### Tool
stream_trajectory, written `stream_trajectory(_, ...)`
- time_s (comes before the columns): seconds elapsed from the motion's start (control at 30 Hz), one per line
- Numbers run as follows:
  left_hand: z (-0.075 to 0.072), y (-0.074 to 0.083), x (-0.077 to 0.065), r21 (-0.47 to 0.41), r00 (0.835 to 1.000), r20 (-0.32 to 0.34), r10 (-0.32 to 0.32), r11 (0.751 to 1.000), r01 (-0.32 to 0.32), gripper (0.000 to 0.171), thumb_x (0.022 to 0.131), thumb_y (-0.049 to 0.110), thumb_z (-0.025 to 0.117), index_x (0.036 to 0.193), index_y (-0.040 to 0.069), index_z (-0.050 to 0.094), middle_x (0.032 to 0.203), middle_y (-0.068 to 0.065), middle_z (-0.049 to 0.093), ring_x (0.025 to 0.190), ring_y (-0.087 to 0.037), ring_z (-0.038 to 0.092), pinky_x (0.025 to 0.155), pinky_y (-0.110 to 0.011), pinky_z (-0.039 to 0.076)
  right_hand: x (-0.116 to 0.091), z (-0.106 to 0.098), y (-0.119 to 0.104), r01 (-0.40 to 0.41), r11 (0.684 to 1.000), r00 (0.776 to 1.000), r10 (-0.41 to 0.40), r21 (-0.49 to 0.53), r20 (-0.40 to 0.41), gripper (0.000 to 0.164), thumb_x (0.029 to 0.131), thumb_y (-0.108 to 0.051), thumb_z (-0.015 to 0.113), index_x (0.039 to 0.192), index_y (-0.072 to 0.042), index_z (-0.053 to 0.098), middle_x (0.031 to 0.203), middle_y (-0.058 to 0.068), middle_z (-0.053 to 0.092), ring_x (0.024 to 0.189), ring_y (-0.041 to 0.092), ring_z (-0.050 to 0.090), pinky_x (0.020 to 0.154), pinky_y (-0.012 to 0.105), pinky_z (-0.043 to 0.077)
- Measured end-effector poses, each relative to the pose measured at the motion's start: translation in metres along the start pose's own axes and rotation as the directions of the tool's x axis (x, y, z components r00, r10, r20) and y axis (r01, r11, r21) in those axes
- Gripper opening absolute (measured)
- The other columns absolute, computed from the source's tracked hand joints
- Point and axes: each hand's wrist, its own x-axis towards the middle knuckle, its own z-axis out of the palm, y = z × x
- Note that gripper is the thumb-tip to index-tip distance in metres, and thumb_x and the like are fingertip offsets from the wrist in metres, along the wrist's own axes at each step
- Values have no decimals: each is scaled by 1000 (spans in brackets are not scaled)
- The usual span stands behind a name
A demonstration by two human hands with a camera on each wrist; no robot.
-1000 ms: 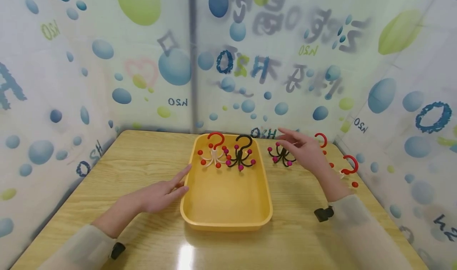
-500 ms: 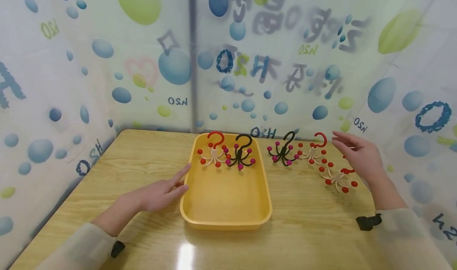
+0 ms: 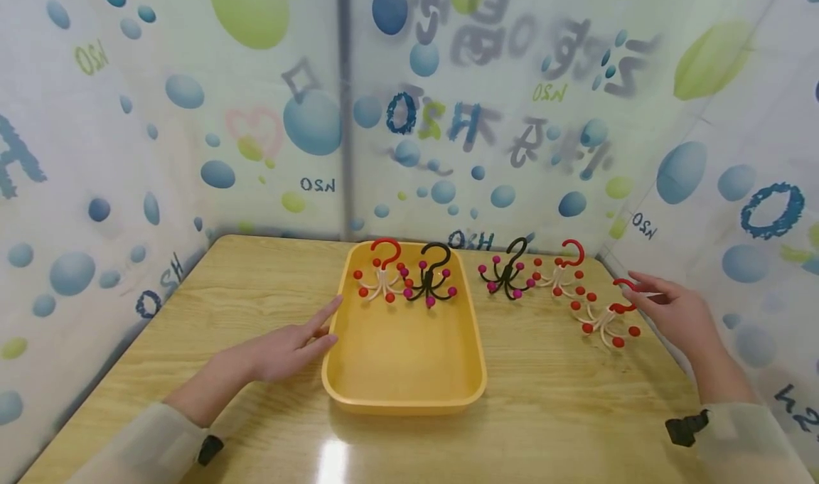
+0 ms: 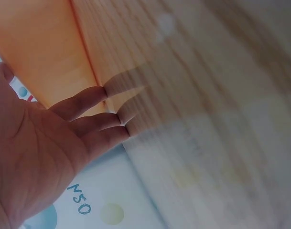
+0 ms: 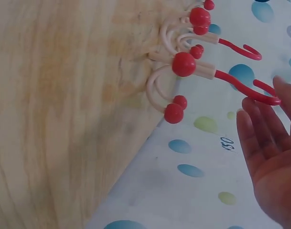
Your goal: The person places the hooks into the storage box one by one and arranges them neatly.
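Observation:
My left hand (image 3: 288, 347) rests against the left wall of the yellow tray (image 3: 403, 370), fingers extended; the left wrist view shows its fingertips down at the table beside the tray. My right hand (image 3: 678, 317) is at the red top hook of the nearest white hook hanger (image 3: 604, 320), which stands on the table with red balls on its curved arms. In the right wrist view that red hook (image 5: 245, 90) lies between thumb and fairly straight fingers, with no firm grip visible. A white-and-red hook hanger (image 3: 384, 278) and a black hook hanger (image 3: 429, 281) stand inside the tray.
Right of the tray stand another black hook hanger (image 3: 507, 274) with magenta balls and another white-and-red hook hanger (image 3: 559, 274). A printed cloth wall (image 3: 409, 207) rises behind the wooden table (image 3: 256, 278) and along both sides.
My right hand has moved right, past the black and white hangers, then lowered to the nearest white hanger's red hook. My left hand stays at the tray.

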Motion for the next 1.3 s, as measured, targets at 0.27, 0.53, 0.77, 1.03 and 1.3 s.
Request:
stream_trajectory(0.27,0,0,1,2,1000,-2,5,1000,-5,78,116,63,37,179,34,1,158,-28,59,149,-50,55,126,-69,37,-5,13,6,-59,996,997,62,71,-38,51,114,-34,62,156,-5,60,140,34,68,98,32,77,65,12,56)
stream_trajectory(0.53,-1,1,1,-2,1000,0,0,1000,0,78,116,63,36,178,34,0,159,-29,57,150,-51,53,127,-70,36,-8,14,3,-33,998,997,36,48,-71,47,112,-20,65,156,-5,58,141,38,65,95,35,83,62,10,55)
stream_trajectory(0.77,0,2,0,7,1000,-1,-9,1000,9,78,116,63,37,179,33,2,158,-27,60,148,-50,56,126,-69,38,-10,14,1,-22,997,998,26,74,-56,47,111,-9,66,157,-5,57,135,38,69,81,9,80,64,12,58)
stream_trajectory(1.03,-1,1,-2,-3,1000,-2,-5,1000,5,77,116,61,37,179,33,2,158,-27,59,149,-49,55,126,-69,37,-7,17,2,-41,997,997,45,61,-66,47,113,-11,62,159,-6,54,139,39,67,93,36,83,63,14,59)
stream_trajectory(1.3,0,0,0,10,1000,-7,1,1000,-1,77,116,63,37,178,35,2,157,-25,61,148,-48,56,126,-68,37,-14,14,1,-30,999,997,33,44,-67,49,112,-9,63,160,-4,54,137,42,66,81,22,82,61,16,58)
